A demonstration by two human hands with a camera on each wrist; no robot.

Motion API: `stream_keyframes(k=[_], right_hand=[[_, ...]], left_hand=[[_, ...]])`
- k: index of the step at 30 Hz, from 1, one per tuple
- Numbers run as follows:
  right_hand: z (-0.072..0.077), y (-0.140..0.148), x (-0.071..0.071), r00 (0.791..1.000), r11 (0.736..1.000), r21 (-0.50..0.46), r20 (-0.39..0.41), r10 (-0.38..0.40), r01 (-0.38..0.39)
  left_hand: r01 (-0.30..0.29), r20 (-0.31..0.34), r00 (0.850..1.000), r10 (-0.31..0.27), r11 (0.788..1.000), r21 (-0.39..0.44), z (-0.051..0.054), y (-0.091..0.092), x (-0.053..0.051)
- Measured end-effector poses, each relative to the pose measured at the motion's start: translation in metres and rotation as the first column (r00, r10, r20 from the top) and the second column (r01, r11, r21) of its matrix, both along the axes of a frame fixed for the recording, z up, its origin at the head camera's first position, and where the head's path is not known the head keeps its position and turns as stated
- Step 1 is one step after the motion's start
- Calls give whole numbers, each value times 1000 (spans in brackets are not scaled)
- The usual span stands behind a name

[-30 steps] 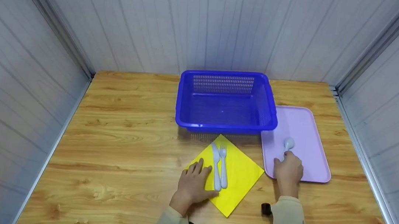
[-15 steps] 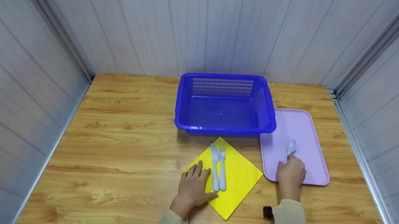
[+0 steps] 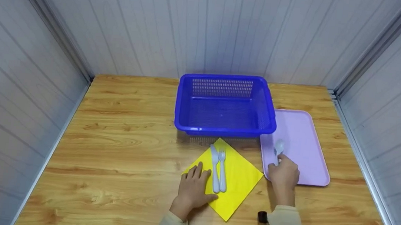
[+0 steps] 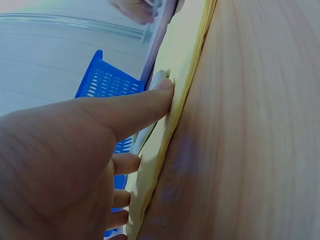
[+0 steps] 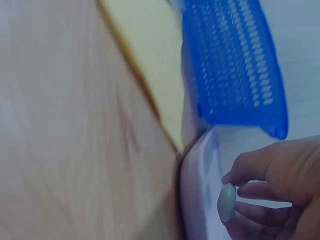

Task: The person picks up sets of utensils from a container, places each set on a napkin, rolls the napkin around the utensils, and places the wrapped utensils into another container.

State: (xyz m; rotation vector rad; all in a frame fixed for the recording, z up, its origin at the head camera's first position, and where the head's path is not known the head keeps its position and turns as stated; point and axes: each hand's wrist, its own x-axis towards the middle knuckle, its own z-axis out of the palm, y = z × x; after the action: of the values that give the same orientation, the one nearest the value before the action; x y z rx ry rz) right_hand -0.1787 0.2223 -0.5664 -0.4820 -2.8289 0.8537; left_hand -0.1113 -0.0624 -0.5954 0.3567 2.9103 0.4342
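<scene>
Nearest us, the person's left hand lies with its fingers spread over the left corner of a yellow, square, folded sheet, its grip wide and holding nothing. To its left, the wood-grained counter offers a broad stretch of surface reaching to the side wall. We note the sheet's layered edge, and its right corner just beside the tray. On it, a pale bluish, plastic-looking knife and a matching fork lie side by side, handles toward the person, blade tip and tines pointing away. The thumb reaches close to the knife's handle end.

At right, the right hand has a narrow grip, pinching the handle of a pale, smooth spoon. We see the spoon over the left part of a lilac, rectangular, round-cornered tray, its long axis running away from the person, bowl foremost; we cannot tell whether it touches the tray.

Beyond, a deep blue, perforated plastic basket overhangs the tray's far left edge. Farthest, a pale panelled wall bounds the counter.
</scene>
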Motion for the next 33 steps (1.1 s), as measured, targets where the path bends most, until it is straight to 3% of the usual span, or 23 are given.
stream_keyframes(k=[7,15,21,27,33], right_hand=[[8,-39,16,992,995,-3,-81,96,-96],[-1,-81,24,974,982,2,-126,188,-189],[-9,-100,28,962,966,31,-91,257,-255],[-18,-112,28,949,955,45,-105,297,-294],[-21,-117,27,954,955,28,-52,296,-295]], left_hand=[[-7,26,1000,7,1000,3,-2,-1,1],[-14,20,1000,14,1000,14,-4,-1,0],[-22,20,1000,22,1000,14,-5,-1,1],[-9,-3,1000,9,1000,7,-6,-2,2],[-11,-3,1000,11,1000,18,-3,-2,1]])
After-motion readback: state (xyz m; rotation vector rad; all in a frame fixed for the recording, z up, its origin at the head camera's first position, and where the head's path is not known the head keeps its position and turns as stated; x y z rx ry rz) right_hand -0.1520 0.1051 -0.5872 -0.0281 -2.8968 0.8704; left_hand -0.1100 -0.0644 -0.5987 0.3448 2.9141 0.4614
